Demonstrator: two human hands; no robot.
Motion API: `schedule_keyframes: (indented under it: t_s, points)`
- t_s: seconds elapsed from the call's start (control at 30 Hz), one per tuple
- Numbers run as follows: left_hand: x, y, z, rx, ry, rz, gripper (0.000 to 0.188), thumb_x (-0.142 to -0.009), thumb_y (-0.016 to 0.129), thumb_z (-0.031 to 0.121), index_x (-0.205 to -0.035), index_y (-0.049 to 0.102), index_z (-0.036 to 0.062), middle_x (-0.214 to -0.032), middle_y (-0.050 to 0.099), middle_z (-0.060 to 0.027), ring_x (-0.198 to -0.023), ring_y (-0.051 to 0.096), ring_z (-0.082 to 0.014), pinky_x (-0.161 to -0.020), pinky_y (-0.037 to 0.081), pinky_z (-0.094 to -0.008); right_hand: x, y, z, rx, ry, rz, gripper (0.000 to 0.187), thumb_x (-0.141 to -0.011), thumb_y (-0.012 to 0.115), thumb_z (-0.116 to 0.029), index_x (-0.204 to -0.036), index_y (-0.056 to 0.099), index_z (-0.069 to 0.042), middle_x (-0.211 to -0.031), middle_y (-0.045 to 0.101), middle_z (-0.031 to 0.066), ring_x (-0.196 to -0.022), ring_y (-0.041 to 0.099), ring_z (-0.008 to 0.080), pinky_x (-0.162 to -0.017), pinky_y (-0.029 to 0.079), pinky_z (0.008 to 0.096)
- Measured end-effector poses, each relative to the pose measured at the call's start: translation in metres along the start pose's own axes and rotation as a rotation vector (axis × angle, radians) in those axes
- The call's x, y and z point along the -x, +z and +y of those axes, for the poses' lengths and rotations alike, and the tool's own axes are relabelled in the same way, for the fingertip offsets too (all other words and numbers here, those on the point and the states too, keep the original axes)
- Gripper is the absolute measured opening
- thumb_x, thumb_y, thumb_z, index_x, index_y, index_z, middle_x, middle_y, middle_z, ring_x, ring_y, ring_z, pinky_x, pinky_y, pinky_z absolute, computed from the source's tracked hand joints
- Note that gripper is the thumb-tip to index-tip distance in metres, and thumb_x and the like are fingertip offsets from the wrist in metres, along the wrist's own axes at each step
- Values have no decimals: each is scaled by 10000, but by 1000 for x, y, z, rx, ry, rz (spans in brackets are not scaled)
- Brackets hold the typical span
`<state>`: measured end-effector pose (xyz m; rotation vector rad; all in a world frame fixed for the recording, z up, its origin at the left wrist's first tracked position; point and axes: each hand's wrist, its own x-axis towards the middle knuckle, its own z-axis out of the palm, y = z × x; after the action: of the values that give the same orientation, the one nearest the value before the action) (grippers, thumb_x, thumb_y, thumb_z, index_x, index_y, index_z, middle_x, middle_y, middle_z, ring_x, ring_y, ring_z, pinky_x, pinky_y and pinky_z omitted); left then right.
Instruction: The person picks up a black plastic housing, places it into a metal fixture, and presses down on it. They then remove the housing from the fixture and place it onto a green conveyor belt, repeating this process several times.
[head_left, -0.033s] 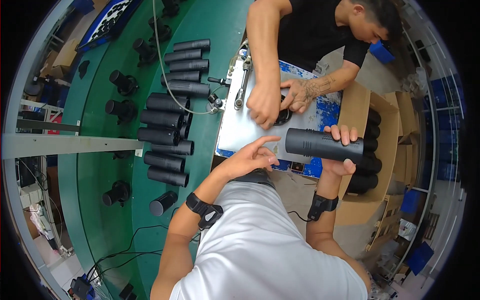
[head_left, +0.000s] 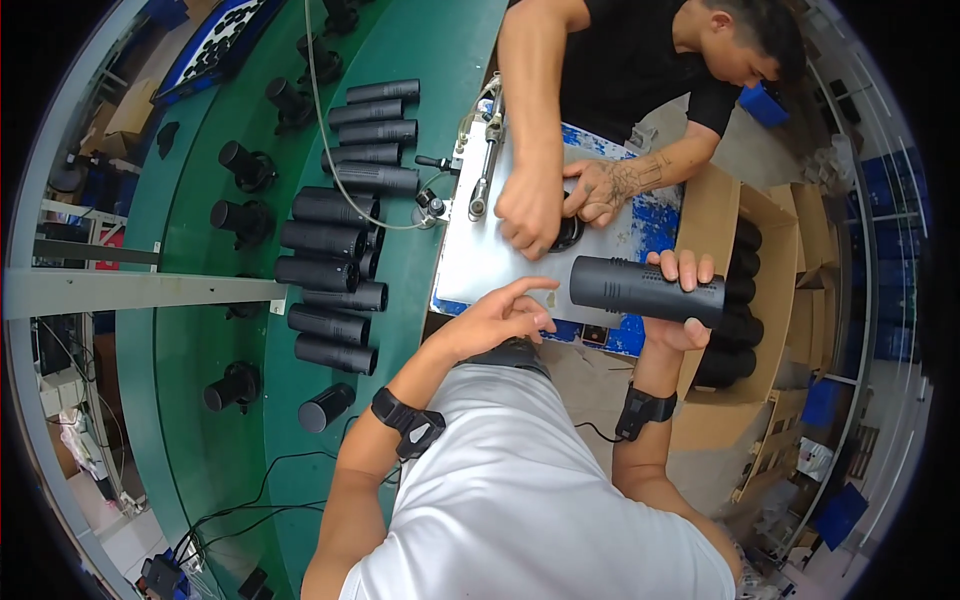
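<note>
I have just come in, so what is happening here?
The person's right hand holds a black tube on its side, while the empty left hand points toward its end without touching. Opposite, a co-worker's hands are at a small black part on a metal plate. Other black tubes rest on the green table, and similar ones sit in an open cardboard box.

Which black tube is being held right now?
The black tube in the right hand; the other tubes rest on the green table or in the cardboard box.

Green workbench (head_left: 440,100), grey metal beam (head_left: 140,292), pale floor (head_left: 595,385), blue bins (head_left: 885,195) at right
</note>
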<state>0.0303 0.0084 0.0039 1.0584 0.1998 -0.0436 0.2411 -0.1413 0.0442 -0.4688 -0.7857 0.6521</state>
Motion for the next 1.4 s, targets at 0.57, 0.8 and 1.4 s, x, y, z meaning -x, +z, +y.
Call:
schedule_keyframes:
  t_s: [0.57, 0.8, 1.4]
  points:
    - [35, -19, -29, 107, -70, 216, 343, -993, 476, 245, -1253, 527, 27, -997, 646, -91, -864, 611, -128, -781, 468, -242, -58, -26, 101, 860, 232, -44, 386, -696, 714, -54, -1046, 554, -18, -972, 637, 82, -939, 594, 166, -876, 454, 308]
    - [38, -35, -14, 10, 103, 448, 282, -965, 518, 212, -1174, 579, 34, -915, 662, -61, -805, 592, -115, -759, 445, -246, -28, -30, 136, 986, 40, 157, 407, -754, 731, -11, -1093, 508, -29, -997, 635, 83, -954, 597, 161, -903, 450, 304]
    - [-15, -120, 24, -410, 398, 874, 177, -895, 559, 107, -1018, 624, -1, -818, 680, -63, -763, 615, -107, -706, 474, -250, -42, -49, 140, 1168, -48, -77, 466, -705, 702, 4, -1120, 491, -7, -935, 635, 109, -899, 610, 202, -875, 473, 350]
